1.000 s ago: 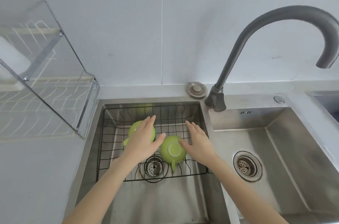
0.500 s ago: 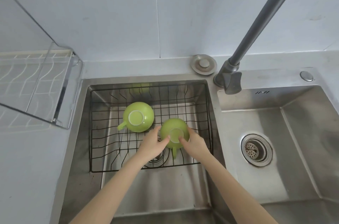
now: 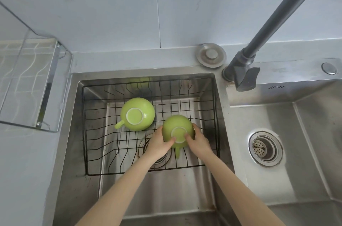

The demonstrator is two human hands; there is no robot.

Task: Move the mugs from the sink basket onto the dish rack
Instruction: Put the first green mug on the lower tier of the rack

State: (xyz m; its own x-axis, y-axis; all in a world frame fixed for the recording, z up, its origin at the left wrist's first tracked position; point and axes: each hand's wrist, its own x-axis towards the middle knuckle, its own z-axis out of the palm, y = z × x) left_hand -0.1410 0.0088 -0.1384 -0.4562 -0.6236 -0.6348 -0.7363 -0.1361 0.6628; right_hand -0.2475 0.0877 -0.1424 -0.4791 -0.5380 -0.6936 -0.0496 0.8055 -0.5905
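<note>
Basket holding 2 upturned mugs; left hand, right hand grip clamped on nearer mug

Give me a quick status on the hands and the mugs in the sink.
Left hand and right hand both clasp the near mug, upside down in the wire basket. Second mug untouched, also inverted. Dish rack at left, nothing in between.

Soft even daylight, wide-angle edge distortion

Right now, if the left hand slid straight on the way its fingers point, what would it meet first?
The left hand already touches the nearer green mug, which blocks that line; depth beyond is unclear.
</note>
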